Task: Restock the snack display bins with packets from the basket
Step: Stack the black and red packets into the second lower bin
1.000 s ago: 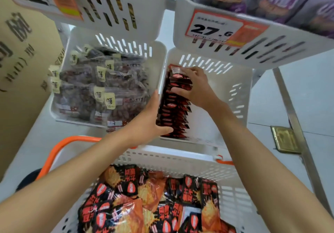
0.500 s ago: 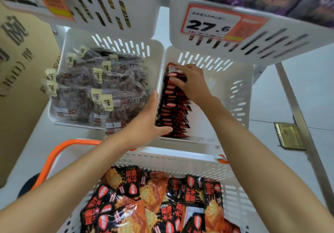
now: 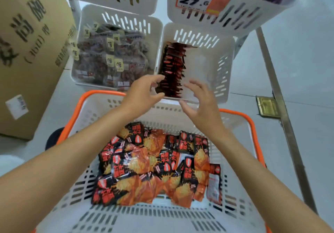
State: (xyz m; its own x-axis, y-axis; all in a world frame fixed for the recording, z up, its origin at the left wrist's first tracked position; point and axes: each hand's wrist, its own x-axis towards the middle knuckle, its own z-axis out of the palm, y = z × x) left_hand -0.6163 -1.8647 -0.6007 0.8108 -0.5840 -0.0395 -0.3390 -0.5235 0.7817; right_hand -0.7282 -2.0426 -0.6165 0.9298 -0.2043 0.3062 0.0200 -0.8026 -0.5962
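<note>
Along the left wall of the white slotted plastic display bin (image 3: pixel 224 66), a row of flat red-and-black snack packets (image 3: pixel 172 70) stands on edge, running from the back wall to the front edge. The row takes up only the left part of the bin.

Both hands hover just before that front edge, above the far rim of the white plastic basket with the orange rim (image 3: pixel 162 214). The left hand (image 3: pixel 142 91) holds nothing, its fingers apart and loosely curved, the tips close to the near end of the row; whether they touch it I cannot tell. The right hand (image 3: pixel 200 104) is likewise unladen, with fingers spread.

A loose heap of orange-and-black packets (image 3: pixel 153 164) lies across the middle of the basket floor.

By my judgement one batch is set in place and the hands are between loads. The next move calls for reaching down into the basket, gathering a handful of packets and squaring them face to face. They can then stand as a second row beside the first, without knocking it over.
</note>
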